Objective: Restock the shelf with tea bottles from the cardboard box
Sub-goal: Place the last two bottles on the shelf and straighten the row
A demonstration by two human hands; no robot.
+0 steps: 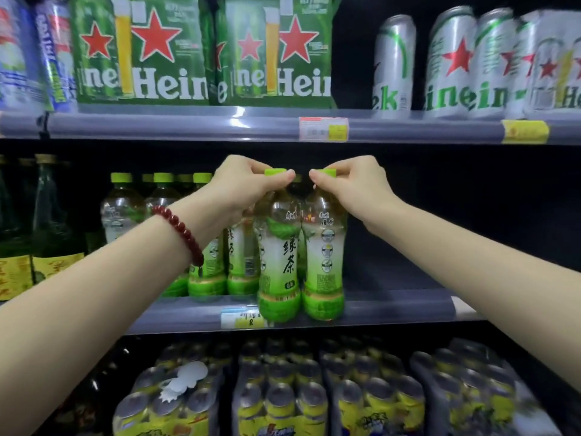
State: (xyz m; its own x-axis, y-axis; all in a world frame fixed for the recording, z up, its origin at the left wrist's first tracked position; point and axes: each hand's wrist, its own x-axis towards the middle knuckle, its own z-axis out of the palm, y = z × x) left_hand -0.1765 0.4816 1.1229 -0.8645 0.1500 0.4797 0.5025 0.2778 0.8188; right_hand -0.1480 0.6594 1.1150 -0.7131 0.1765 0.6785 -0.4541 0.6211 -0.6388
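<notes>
My left hand [242, 187] pinches the cap of one tea bottle [278, 265], my right hand [355, 187] another tea bottle [323, 262], both upright at the shelf [393, 306] edge.

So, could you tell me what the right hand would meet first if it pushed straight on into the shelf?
Probably nothing soon: the right hand grips the cap of the right tea bottle, and behind it the middle shelf looks dark and bare. Depth there is hard to judge.
</notes>
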